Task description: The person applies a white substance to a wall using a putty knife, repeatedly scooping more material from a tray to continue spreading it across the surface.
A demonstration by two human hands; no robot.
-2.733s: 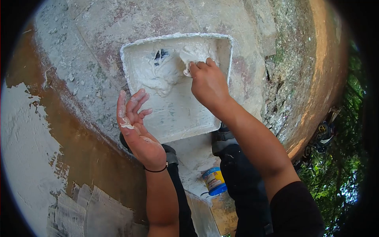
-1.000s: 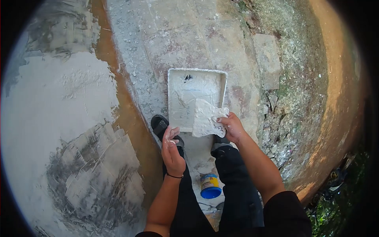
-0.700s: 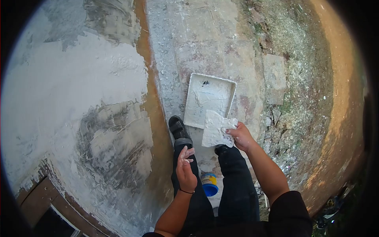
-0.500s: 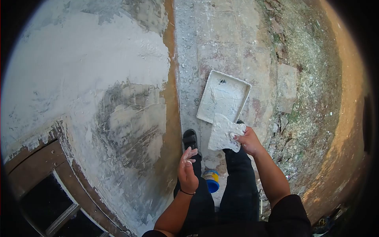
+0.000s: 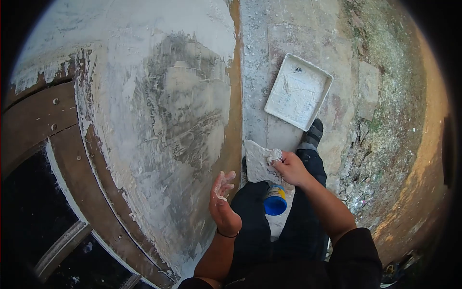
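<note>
My right hand grips a flat scraper blade coated in white putty, holding it at knee height. Smeared with putty, my left hand is raised beside the wall with fingers apart, holding nothing. The wall on the left carries a patchy grey-white putty coat over brown paint. A white square tray with putty residue lies on the concrete ground ahead of my feet.
A small tub with a blue lid stands on the ground between my legs. A brown window frame with dark panes fills the lower left. Rubble and loose stones lie along the right side of the concrete strip.
I have stood up from the tray with the loaded blade and turned toward the wall. The tray has fallen away to the upper right, and the window frame has come into sight.
</note>
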